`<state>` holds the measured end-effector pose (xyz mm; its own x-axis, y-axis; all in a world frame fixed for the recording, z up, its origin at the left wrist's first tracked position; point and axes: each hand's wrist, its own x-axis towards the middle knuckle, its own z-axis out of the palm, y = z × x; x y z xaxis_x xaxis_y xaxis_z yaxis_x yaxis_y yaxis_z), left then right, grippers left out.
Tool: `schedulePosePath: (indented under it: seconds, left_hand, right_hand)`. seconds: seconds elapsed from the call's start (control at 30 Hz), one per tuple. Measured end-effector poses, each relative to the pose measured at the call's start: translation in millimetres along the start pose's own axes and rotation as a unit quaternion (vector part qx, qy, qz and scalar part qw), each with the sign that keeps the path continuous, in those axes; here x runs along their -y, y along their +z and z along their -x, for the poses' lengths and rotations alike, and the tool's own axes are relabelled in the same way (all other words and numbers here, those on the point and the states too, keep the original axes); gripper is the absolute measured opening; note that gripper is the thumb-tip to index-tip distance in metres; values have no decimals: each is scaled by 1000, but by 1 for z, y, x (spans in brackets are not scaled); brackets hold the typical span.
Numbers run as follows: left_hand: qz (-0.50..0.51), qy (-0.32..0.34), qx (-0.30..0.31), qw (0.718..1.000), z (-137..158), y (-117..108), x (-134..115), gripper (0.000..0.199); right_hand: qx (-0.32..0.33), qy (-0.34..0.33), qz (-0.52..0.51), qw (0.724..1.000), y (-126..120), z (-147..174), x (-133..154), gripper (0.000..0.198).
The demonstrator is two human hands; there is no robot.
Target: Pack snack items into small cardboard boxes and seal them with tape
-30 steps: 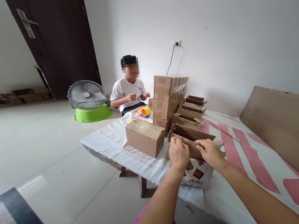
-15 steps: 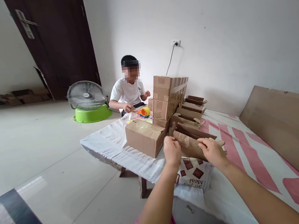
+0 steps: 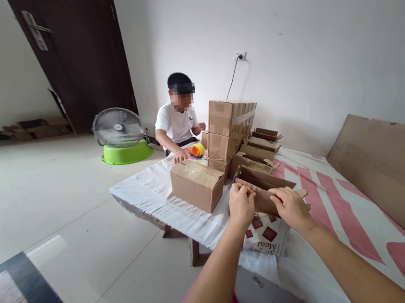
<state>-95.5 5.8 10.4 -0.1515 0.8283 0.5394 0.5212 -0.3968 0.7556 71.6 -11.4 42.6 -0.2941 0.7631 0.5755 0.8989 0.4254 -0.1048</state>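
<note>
An open cardboard box (image 3: 263, 199) with its top flaps up lies at the near part of the cloth-covered table. My left hand (image 3: 242, 205) is closed, its curled fingers pinching the near wall's top edge toward the left end. Farther right on that same edge, my right hand (image 3: 292, 208) grips with thumb and fingers. Below the box and partly hidden by my hands is a white printed bag (image 3: 265, 243) with dark red squares. A taped-shut box (image 3: 196, 183) stands just left of my left hand.
Taped boxes (image 3: 217, 121) are stacked behind, with several open boxes (image 3: 256, 150) in a row beside them. Across the table a person (image 3: 178, 122) reaches toward the closed box, near an orange and yellow tape dispenser (image 3: 197, 149). A large cardboard sheet (image 3: 385, 171) leans at right.
My left hand has slid right along the box's edge, closer to my right hand, which stays nearly in place. The other person's hand has moved from near the tape dispenser to the closed box.
</note>
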Motion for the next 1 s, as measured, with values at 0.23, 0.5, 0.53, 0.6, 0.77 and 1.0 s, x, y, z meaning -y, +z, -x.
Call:
schedulePosePath:
  seconds: [0.23, 0.5, 0.53, 0.6, 0.77, 1.0]
  left_hand:
    - [107, -55, -24, 992, -2, 1, 0, 19]
    - [215, -138, -132, 958, -20, -18, 29, 13]
    - [233, -133, -145, 952, -20, -20, 29, 13]
    - [284, -94, -172, 939, -18, -21, 24, 8]
    - [368, -21, -192, 909, -8, -17, 11, 16]
    - [224, 119, -87, 963, 13, -15, -5, 21]
  right_hand:
    - [8, -18, -21, 1000, -3, -2, 3, 26]
    - [-26, 44, -59, 997, -5, 3, -23, 27]
    - [-27, 46, -60, 997, -5, 3, -25, 27]
    - [-25, 41, -60, 997, -5, 2, -24, 28]
    - [7, -15, -79, 997, -14, 4, -1, 31]
    - [-79, 31, -43, 995, -30, -17, -14, 31]
